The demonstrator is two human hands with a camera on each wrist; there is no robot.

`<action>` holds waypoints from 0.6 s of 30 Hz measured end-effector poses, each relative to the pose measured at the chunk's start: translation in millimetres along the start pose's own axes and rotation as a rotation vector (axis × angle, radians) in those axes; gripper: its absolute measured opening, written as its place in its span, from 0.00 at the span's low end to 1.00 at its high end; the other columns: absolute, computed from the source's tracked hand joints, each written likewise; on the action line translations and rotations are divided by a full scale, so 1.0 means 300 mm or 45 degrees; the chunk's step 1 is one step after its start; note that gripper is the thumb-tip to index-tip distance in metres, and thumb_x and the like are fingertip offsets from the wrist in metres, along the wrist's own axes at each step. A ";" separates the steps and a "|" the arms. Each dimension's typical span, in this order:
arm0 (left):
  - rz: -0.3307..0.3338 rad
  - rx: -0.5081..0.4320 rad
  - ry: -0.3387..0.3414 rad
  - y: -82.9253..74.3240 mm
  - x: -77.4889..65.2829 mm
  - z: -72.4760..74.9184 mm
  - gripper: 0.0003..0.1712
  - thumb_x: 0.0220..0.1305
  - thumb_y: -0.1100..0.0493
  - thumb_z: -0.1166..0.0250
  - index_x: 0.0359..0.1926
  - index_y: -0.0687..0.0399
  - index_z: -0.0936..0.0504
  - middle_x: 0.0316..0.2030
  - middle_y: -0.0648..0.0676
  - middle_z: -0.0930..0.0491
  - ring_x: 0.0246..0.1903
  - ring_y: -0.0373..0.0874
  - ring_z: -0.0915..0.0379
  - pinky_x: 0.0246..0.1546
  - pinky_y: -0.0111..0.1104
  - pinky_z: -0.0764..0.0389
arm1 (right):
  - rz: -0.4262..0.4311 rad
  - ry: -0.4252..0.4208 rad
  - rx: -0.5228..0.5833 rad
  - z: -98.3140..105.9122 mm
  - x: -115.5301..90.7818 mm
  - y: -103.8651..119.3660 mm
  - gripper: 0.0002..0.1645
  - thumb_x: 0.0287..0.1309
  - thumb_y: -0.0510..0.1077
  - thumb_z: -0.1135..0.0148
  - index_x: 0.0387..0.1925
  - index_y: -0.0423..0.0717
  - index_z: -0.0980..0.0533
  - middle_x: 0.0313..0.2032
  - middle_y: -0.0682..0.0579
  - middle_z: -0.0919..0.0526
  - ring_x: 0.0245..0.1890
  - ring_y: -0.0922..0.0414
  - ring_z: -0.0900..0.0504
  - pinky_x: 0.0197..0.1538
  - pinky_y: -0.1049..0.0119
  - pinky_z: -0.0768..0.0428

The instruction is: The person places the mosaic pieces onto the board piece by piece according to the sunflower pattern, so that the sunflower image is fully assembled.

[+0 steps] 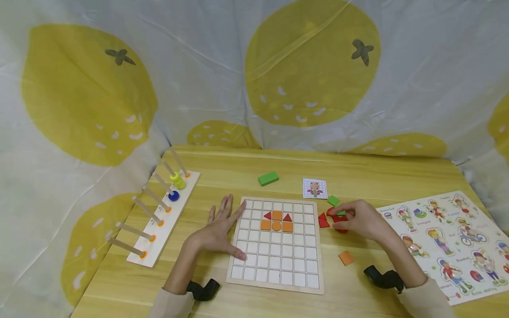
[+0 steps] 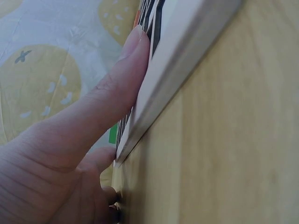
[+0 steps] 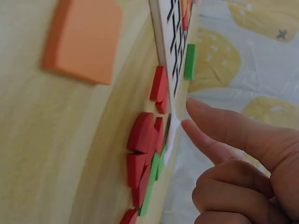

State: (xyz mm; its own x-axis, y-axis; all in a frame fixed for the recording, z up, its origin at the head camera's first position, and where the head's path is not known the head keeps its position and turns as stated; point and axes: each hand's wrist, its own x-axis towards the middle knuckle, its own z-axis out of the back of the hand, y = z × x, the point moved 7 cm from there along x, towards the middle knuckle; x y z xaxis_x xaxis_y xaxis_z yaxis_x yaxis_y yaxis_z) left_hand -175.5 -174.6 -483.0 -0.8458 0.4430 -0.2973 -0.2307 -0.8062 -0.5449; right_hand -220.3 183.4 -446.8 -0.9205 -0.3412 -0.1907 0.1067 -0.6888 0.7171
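Right hand poised over red pieces, left hand spread on grid board

A wooden grid board (image 1: 273, 260) is set on the table (image 1: 350, 291), its left edge touched by the left hand (image 1: 218, 229). The fingers of that hand are splayed; the edge is met by thumb and index finger, and nothing is grasped.

Just right of the board, a cluster of red pieces (image 3: 142, 135) is reached over by the right hand (image 1: 358, 218). Its thumb and index finger are held a little apart with the other fingers bent in — nothing is seen gripped between the tips. Green pieces (image 1: 333, 201) are mixed in at the edge of the cluster, and a loose orange piece (image 1: 346, 258) is seen nearer the wearer.

On the board, the second row is filled at its middle by an orange square (image 1: 277, 215) between two red triangles (image 1: 287, 217); directly below, an orange circle (image 1: 276, 226) is flanked by two more orange squares.

Beyond the board are placed a green block (image 1: 268, 178) and a small pattern card (image 1: 315, 188). A peg rack (image 1: 169, 221) — ringed in yellow-green and blue on two pegs — is stood at left, and an illustrated puzzle board (image 1: 461, 251) is laid at right.
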 end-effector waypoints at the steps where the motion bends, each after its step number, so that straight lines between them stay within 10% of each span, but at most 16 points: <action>1: 0.001 0.004 -0.001 0.000 0.001 0.001 0.83 0.41 0.34 0.16 0.84 0.48 0.63 0.80 0.68 0.84 0.80 0.64 0.89 0.76 0.66 0.79 | 0.000 0.000 0.002 0.002 -0.005 -0.007 0.16 0.54 0.41 0.22 0.46 0.41 0.12 0.15 0.59 0.43 0.18 0.64 0.47 0.24 0.69 0.46; 18: 0.010 -0.009 0.004 -0.002 0.003 0.004 0.83 0.41 0.34 0.16 0.84 0.48 0.63 0.79 0.68 0.84 0.80 0.64 0.90 0.76 0.67 0.79 | -0.109 -0.009 -0.026 -0.004 0.032 -0.057 0.25 0.61 0.43 0.27 0.58 0.38 0.18 0.15 0.59 0.41 0.16 0.62 0.44 0.21 0.70 0.45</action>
State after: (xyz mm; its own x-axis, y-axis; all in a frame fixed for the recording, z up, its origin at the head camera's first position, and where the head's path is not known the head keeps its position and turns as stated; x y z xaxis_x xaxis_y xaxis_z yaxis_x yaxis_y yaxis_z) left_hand -176.5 -174.1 -482.0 -0.8460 0.4379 -0.3041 -0.2207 -0.8068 -0.5480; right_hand -230.6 191.2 -461.8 -0.9290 -0.2763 -0.2460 0.0353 -0.7281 0.6845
